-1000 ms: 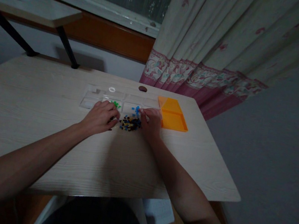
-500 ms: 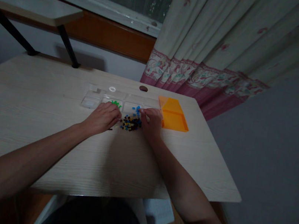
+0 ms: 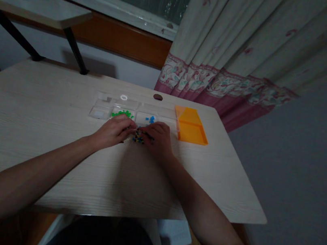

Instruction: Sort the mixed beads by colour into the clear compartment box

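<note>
A small pile of mixed black, yellow and blue pieces [image 3: 138, 137] lies on the table between my two hands. At the pile's left side is my left hand [image 3: 116, 129], its thumb and fingers pinched together; what is in them is too small to make out. My right hand [image 3: 158, 139] curls over the pile's right side and hides part of it, its fingertips down among the pieces. Just behind, a clear compartment box [image 3: 148, 106] holds green pieces [image 3: 124, 113] in one compartment and a few blue pieces [image 3: 151, 119] in the one to its right.
An open orange case [image 3: 193, 133] stands at the right end of the clear box. A raised shelf [image 3: 65, 17] on black legs is at the back left. The curtain [image 3: 220, 73] hangs behind the table [image 3: 67, 165], and a wall rises on the right.
My right hand has moved from the blue compartment down and left onto the pile. My left hand has shifted slightly right, and more green pieces show.
</note>
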{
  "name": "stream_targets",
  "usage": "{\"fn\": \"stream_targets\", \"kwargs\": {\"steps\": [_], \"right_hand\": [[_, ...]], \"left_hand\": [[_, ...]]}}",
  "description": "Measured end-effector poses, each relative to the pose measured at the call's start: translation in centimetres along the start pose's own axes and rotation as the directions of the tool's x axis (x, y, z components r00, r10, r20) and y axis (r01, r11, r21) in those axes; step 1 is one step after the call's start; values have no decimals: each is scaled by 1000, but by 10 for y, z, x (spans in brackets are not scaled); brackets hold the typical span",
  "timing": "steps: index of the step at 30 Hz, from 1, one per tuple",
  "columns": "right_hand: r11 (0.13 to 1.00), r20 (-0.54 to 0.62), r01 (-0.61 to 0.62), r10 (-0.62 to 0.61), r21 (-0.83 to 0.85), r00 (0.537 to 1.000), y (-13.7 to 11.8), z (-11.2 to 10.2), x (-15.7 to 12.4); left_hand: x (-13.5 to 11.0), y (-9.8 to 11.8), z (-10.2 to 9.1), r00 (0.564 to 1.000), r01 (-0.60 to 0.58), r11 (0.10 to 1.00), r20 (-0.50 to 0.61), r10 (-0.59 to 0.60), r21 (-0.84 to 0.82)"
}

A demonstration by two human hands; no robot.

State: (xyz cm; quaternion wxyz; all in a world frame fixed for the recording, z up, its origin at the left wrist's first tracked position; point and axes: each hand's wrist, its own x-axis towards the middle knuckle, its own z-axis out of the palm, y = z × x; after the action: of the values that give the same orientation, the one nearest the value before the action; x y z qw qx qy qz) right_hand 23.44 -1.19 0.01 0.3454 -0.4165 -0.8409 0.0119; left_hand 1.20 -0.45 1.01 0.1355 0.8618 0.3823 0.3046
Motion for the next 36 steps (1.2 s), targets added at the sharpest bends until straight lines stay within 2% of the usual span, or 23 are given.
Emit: {"fn": "stream_targets", "kwargs": {"steps": [3, 7, 11, 19, 22, 24, 26, 28, 30, 36], "right_hand": [[998, 50, 70, -70, 6, 996, -5, 0, -1], [996, 36, 93, -94, 11, 995, -7, 0, -1], [998, 52, 62, -63, 22, 997, -6, 2, -2], [989, 79, 123, -130, 84, 988, -1, 6, -2], [993, 37, 95, -97, 64, 995, 0, 2, -2], [1000, -98, -3, 5, 18, 995, 1, -5, -1], [989, -280, -149, 139, -15, 950, 2, -14, -1], [969, -391, -248, 223, -13, 893, 5, -22, 0], [959, -412, -282, 256, -3, 874, 9, -24, 1], [958, -309, -278, 245, -66, 919, 23, -6, 5]], "left_hand": [[-1, 2, 1, 998, 60, 992, -4, -61, -115], [-3, 5, 1, 995, 100, 973, 33, -95, -209], [-4, 7, 0, 995, 78, 977, 71, -65, -199], [-5, 6, 2, 991, 43, 984, 130, -20, -173], [-4, 3, 2, 999, 22, 996, 45, -18, -88], [-3, 1, 1, 994, 72, 997, -82, -74, -16], [-3, -2, 1, 969, 159, 987, -195, -154, 6], [-2, -5, 0, 942, 228, 974, -251, -222, -6], [-2, -6, 1, 928, 263, 965, -268, -257, -16], [-2, -4, 3, 925, 260, 966, -283, -253, -15]]}}
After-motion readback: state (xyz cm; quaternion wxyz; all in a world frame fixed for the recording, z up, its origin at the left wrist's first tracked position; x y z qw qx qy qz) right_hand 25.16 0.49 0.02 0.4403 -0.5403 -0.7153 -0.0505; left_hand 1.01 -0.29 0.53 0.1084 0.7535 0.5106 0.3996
